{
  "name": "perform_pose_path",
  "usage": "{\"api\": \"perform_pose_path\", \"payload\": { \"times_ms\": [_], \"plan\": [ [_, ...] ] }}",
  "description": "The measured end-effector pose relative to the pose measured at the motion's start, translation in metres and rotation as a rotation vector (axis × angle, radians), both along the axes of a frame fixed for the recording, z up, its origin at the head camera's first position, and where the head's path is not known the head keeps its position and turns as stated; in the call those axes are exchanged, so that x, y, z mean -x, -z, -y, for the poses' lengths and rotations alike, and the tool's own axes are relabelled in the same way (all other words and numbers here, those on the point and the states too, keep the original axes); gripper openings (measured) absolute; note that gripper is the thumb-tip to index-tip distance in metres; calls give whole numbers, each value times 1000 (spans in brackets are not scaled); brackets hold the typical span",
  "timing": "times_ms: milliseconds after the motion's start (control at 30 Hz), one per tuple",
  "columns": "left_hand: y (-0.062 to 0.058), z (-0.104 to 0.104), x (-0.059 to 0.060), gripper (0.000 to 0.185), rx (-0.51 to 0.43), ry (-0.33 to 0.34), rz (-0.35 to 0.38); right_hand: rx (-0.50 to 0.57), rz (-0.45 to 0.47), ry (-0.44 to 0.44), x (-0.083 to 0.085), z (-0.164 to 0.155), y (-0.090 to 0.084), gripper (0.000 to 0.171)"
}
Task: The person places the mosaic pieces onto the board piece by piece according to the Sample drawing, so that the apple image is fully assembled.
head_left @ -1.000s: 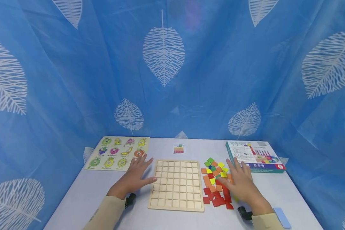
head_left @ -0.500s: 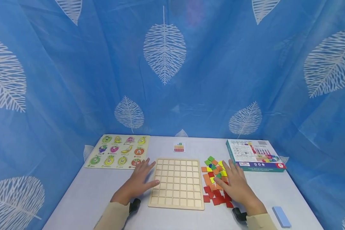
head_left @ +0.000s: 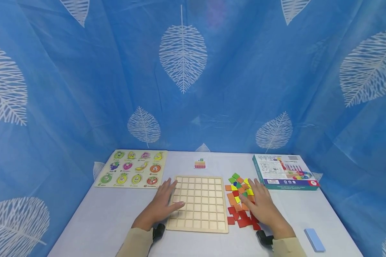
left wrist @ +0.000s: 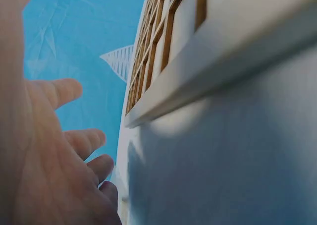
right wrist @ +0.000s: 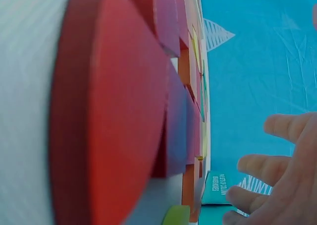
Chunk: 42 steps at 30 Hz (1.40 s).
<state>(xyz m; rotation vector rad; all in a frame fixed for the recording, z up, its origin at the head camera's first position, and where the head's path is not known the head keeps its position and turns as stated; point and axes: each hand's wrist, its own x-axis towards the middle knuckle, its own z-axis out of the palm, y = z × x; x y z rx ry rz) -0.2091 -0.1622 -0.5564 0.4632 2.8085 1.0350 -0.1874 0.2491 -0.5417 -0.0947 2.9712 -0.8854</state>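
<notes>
On the pale tabletop (head_left: 99,217), wooden grid board (head_left: 197,203) lies flat in front of the person, every cell showing bare wood; no tile seated yet, so by my reading the filling has not begun and the whole board is left to do. Loose coloured tiles (head_left: 241,201) sit in a heap just right of the board: red nearest the person, orange, yellow and green further back, one dark blue among them. Left hand (head_left: 162,207) lies flat with fingers spread wide, fingertips over the board's left edge, holding nothing. Right hand (head_left: 260,205) rests palm down on the tile heap, fingers straight and slightly apart; whether a tile is caught beneath it cannot be told. Small pattern card (head_left: 200,163) lies beyond the board. Fruit peg puzzle (head_left: 132,168) at far left, printed teal box (head_left: 284,172) at far right, light blue block (head_left: 314,240) near the right front corner. Blue cloth with white leaf prints (head_left: 183,53) hangs on three sides.
</notes>
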Motion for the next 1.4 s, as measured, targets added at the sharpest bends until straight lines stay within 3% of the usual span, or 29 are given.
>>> {"api": "perform_pose_path", "payload": {
  "times_ms": [267,500,867,1067,1200,1400],
  "plan": [
    [7,-5,-2,104,26,-34,36,64,52,12,-4,2,0,94],
    [10,-5,-3,109,55,-20,51,93,60,54,-4,3,0,94],
    [5,0,-2,109,60,21,26,186,95,93,0,2,5,92],
    [6,1,1,117,104,36,25,158,69,59,12,0,1,92],
    [8,1,2,120,113,39,32,115,24,17,25,0,-7,84],
    [9,-1,1,121,106,63,26,96,33,-1,39,0,-8,70]
  ]
}}
